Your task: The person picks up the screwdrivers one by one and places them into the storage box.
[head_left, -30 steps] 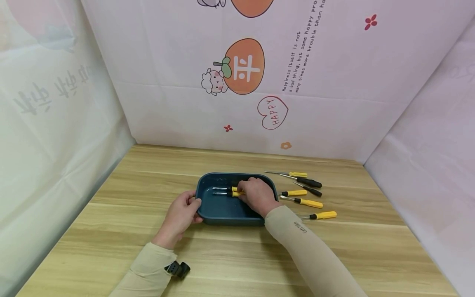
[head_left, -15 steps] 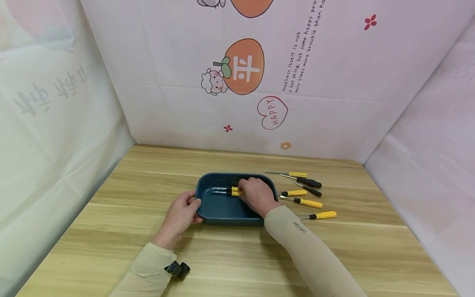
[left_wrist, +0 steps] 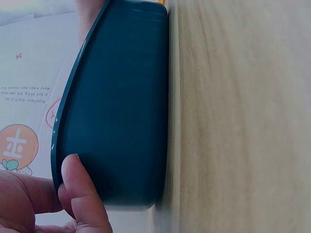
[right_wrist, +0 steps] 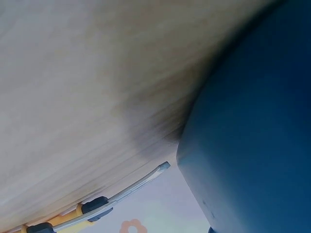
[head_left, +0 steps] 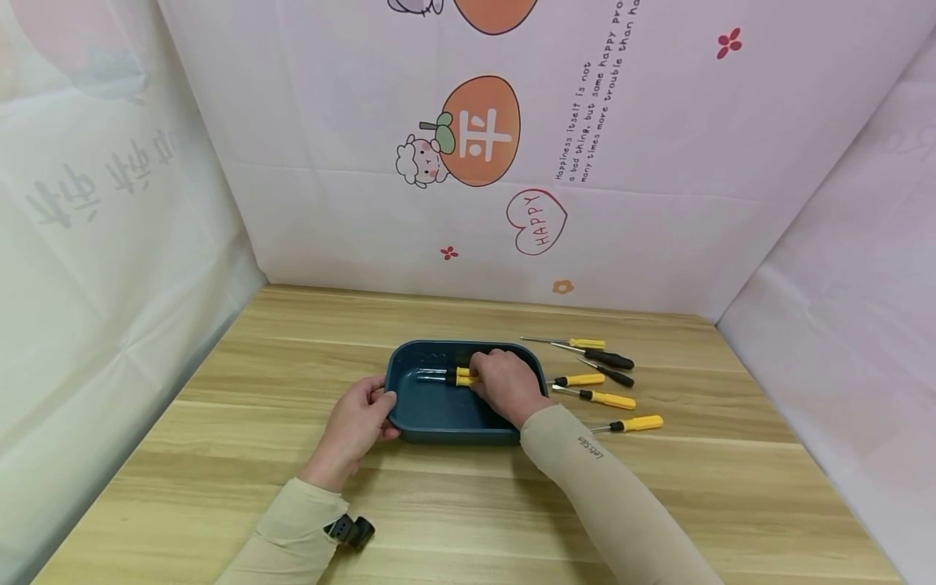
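Screwdriver handles [head_left: 465, 380] lie partly hidden in the tray [head_left: 439, 413].

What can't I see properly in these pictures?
Head view: the right hand hides the handle ends of the screwdrivers in the tray.
Head view: the right sleeve hides the tip of the nearest screwdriver.
Left wrist view: the tray's wall hides its inside.
Right wrist view: the edge cuts off part of the tray.

Two yellow-handled screwdrivers [head_left: 455, 380] lie side by side inside a rectangular dark-blue tray [head_left: 446, 413].
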`<state>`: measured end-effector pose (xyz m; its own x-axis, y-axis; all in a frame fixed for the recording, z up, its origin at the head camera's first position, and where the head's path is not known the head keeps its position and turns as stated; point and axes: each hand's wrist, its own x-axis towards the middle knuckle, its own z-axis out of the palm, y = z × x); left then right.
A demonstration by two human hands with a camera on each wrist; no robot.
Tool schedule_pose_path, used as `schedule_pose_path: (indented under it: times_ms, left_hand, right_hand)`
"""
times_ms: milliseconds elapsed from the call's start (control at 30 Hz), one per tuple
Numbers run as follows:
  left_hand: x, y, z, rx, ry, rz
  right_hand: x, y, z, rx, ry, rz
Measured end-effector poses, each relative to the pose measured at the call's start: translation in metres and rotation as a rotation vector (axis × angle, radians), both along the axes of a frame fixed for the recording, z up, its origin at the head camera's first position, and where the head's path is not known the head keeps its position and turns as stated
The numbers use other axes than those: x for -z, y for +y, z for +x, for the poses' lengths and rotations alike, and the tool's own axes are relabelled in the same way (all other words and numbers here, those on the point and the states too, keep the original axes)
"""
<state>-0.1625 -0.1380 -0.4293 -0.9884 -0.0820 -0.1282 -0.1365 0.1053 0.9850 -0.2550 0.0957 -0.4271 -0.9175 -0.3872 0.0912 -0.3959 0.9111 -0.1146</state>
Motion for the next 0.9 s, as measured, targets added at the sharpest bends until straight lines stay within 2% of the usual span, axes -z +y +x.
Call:
schedule_pose_path:
  times_ms: [900]
  left_hand:
    - [-0.0007,0.0002,0.0008,0.000,-0.001,-0.007]
  right_hand:
    - [-0.0001,0.0045,0.0006,0.004,-0.008,-0.022]
